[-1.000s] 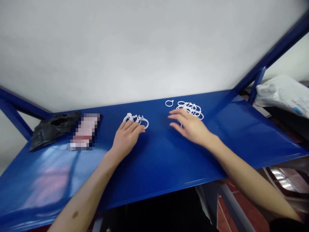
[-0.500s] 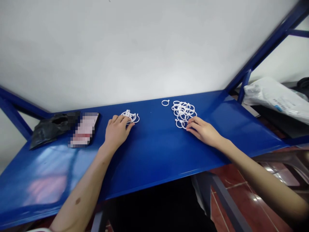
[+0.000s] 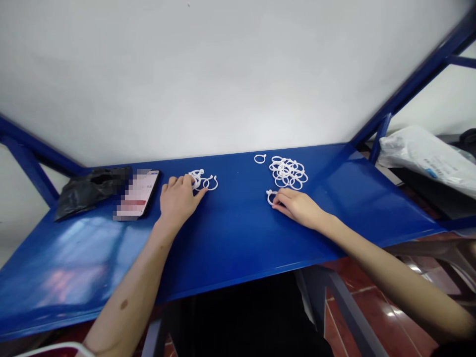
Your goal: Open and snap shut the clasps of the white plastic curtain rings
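My left hand (image 3: 177,201) lies on the blue shelf (image 3: 238,238), its fingers curled over a small cluster of white plastic rings (image 3: 204,181) that it touches. My right hand (image 3: 297,207) rests to the right, its fingertips pinched on a single white ring (image 3: 269,196) pulled away from the larger pile of white rings (image 3: 287,172) behind it. One lone ring (image 3: 260,158) lies further back, near the wall.
A phone (image 3: 137,193) and a black plastic bag (image 3: 89,191) lie at the shelf's left. A white plastic bag (image 3: 427,153) sits on the neighbouring surface at the right. Blue frame struts (image 3: 409,84) rise at both ends against the white wall.
My right hand has drawn one ring out of the big pile, leftward and toward me. My left hand stays on the small cluster.
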A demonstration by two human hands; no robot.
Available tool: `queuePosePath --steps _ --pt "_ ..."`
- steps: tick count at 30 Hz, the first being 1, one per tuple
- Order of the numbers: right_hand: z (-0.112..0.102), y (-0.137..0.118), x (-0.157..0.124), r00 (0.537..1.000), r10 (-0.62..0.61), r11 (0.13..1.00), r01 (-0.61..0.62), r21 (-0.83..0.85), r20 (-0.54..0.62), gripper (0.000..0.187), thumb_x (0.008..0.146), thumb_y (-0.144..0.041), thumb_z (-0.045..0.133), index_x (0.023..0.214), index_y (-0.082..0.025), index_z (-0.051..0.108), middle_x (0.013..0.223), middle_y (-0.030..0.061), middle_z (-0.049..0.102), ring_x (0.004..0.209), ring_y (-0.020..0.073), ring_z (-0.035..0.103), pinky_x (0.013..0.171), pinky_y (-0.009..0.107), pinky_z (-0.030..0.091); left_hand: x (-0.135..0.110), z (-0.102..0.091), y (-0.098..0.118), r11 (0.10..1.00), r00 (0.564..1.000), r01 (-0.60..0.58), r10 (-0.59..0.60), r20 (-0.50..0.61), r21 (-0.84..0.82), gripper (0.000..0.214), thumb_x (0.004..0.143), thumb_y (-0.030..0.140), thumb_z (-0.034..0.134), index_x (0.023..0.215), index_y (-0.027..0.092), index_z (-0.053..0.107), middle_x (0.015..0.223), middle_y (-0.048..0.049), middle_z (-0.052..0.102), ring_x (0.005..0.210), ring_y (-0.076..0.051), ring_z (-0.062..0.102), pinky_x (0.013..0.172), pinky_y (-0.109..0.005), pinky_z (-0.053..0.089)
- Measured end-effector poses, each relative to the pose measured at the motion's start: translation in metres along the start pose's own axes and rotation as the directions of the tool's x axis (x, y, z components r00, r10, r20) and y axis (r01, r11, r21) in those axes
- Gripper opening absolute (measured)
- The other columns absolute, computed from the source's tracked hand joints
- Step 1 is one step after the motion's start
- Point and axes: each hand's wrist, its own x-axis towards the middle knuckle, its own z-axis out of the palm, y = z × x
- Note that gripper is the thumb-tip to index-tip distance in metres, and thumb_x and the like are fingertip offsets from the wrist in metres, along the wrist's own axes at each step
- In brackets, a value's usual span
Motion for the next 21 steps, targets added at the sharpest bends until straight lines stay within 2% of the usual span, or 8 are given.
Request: queuePosePath --steps 5,7,10,12,14,18,21 --pt "0.007 -0.033 0.008 0.994 -0.107 0.994 0.107 -0.010 0.005 0.025 0.105 -0.030 0.047 0.094 -0.015 0.064 0.089 0.0064 0.066 0.076 0.0164 0.062 0.072 0.031 0.049 -0.001 0.001 0.000 0.997 0.992 -0.074 0.075 -0.099 0.015 0.036 0.093 0.052 0.055 0.103 0.019 0.066 0.106 -0.0156 0.068 0.104 -0.037 0.055 0.079 -0.046 0.043" --pt "0.007 -0.037 0.010 0.995 -0.091 0.996 0.090 -0.025 -0.032 0.027 0.105 -0.030 0.045 0.093 -0.015 0.064 0.090 0.0063 0.067 0.074 0.0154 0.063 0.069 0.030 0.048 -0.001 0.003 0.001 0.989 0.981 -0.148 0.145 -0.127 -0.014 0.032 0.094 0.048 0.054 0.103 0.020 0.068 0.106 -0.0138 0.068 0.102 -0.034 0.056 0.081 -0.046 0.044" --pt "0.002 -0.028 0.013 0.989 0.051 0.993 -0.065 -0.099 -0.138 0.029 0.105 -0.034 0.044 0.095 -0.015 0.064 0.091 0.0063 0.068 0.068 0.0145 0.062 0.061 0.028 0.044 0.000 0.005 0.002 0.966 0.960 -0.249 0.236 -0.147 -0.073 0.026 0.095 0.040 0.055 0.105 0.021 0.069 0.108 -0.0109 0.069 0.102 -0.031 0.056 0.083 -0.045 0.045" --pt "-0.001 -0.014 0.014 0.964 0.165 0.964 -0.202 -0.172 -0.207 0.029 0.105 -0.035 0.044 0.096 -0.016 0.064 0.094 0.0065 0.069 0.066 0.0150 0.062 0.055 0.028 0.039 0.000 0.005 0.003 0.953 0.950 -0.287 0.270 -0.156 -0.096 0.023 0.096 0.037 0.055 0.103 0.021 0.069 0.108 -0.0099 0.069 0.102 -0.030 0.056 0.083 -0.044 0.045" --pt "-0.003 0.000 0.016 0.943 0.244 0.926 -0.296 -0.233 -0.228 0.027 0.104 -0.034 0.044 0.098 -0.016 0.064 0.097 0.0072 0.070 0.068 0.0162 0.063 0.052 0.029 0.035 0.000 0.004 0.005 0.945 0.940 -0.308 0.285 -0.186 -0.110 0.022 0.097 0.035 0.054 0.101 0.021 0.070 0.107 -0.0089 0.070 0.102 -0.030 0.056 0.084 -0.043 0.045" --pt "0.003 0.015 0.017 0.936 0.320 0.895 -0.350 -0.277 -0.150 0.026 0.103 -0.033 0.043 0.099 -0.016 0.063 0.101 0.0096 0.069 0.072 0.0182 0.063 0.050 0.028 0.030 -0.001 0.001 0.009 0.930 0.914 -0.340 0.292 -0.283 -0.137 0.021 0.099 0.033 0.053 0.098 0.021 0.070 0.104 -0.0077 0.072 0.101 -0.028 0.058 0.084 -0.042 0.045" --pt "0.010 0.017 0.016 0.927 0.348 0.888 -0.374 -0.267 -0.144 0.023 0.101 -0.033 0.045 0.099 -0.017 0.062 0.099 0.0098 0.069 0.075 0.0195 0.064 0.050 0.028 0.029 -0.004 -0.001 0.014 0.905 0.885 -0.396 0.332 -0.325 -0.154 0.019 0.099 0.030 0.054 0.098 0.021 0.070 0.103 -0.0068 0.073 0.100 -0.026 0.060 0.085 -0.040 0.046"
